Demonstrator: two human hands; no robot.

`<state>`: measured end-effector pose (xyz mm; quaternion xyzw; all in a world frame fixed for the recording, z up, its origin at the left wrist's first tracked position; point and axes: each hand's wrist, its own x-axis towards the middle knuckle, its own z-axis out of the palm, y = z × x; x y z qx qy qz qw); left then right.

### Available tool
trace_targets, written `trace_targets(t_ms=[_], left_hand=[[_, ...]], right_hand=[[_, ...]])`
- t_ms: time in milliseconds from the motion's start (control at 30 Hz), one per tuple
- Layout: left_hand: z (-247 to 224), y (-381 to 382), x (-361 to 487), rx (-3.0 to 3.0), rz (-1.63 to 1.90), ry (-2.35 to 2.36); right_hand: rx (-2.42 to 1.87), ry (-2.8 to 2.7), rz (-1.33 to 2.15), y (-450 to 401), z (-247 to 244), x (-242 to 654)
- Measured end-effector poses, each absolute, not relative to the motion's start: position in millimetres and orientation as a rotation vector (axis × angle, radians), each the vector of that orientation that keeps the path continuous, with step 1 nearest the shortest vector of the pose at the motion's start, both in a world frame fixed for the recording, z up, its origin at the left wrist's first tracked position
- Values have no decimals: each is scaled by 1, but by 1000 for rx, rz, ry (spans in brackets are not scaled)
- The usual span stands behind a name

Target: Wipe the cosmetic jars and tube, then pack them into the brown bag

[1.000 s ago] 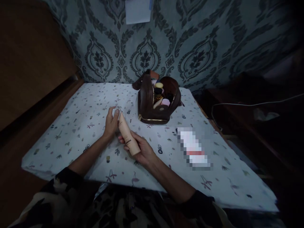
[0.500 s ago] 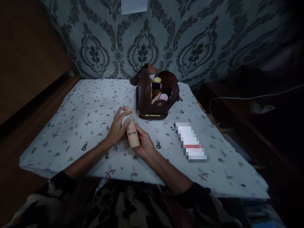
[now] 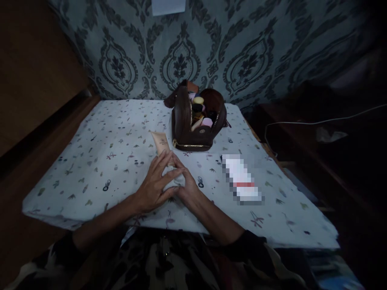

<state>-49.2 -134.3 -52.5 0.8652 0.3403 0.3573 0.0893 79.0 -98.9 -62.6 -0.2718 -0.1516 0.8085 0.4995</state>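
Note:
A beige squeeze tube [image 3: 160, 141] slants over the table, its flat crimped end pointing away from me. My right hand [image 3: 190, 184] grips the tube's lower part from the right, and most of those fingers are hidden. Across the near end lies my left hand [image 3: 151, 186], fingers curved over the tube with a white cloth or wipe [image 3: 173, 180] bunched under them. The cloth covers the tube's near end. Just beyond the hands stands an unzipped brown cosmetic bag [image 3: 193, 139], holding several jars and bottles.
The table carries a white patterned cover [image 3: 121, 121]. To the right lies a blurred-out flat object [image 3: 243, 179], possibly a phone. A wallpapered wall rises behind, a wooden panel [image 3: 36, 72] stands at left, and a white cable [image 3: 302, 123] runs at right.
My left hand has moved from the tube's far end down to its near end with the cloth. The tube's far end is now uncovered. My right hand stays on the tube.

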Motion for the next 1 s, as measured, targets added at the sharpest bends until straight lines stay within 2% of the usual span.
trace_targets(t_ms=[200,333,567,733,1000], left_hand=[[-52,-110,-58,2357,1154,1332],[-44,-91,-65,2153,1236,1449],[-34,-59,-74,1728,1507,1406],[-45,-68,-61,1456,1409,1385],[-44,-110,-52,2050,1114,1156]], right_hand=[[-602,-139,2039,-95,-55,75],[-562,-225,2044,-102,-51,74],[-596,-386,2063,-106,-52,74],[-553,-418,2045,-106,-49,76],[-593,-129,1898,-93,-50,79]])
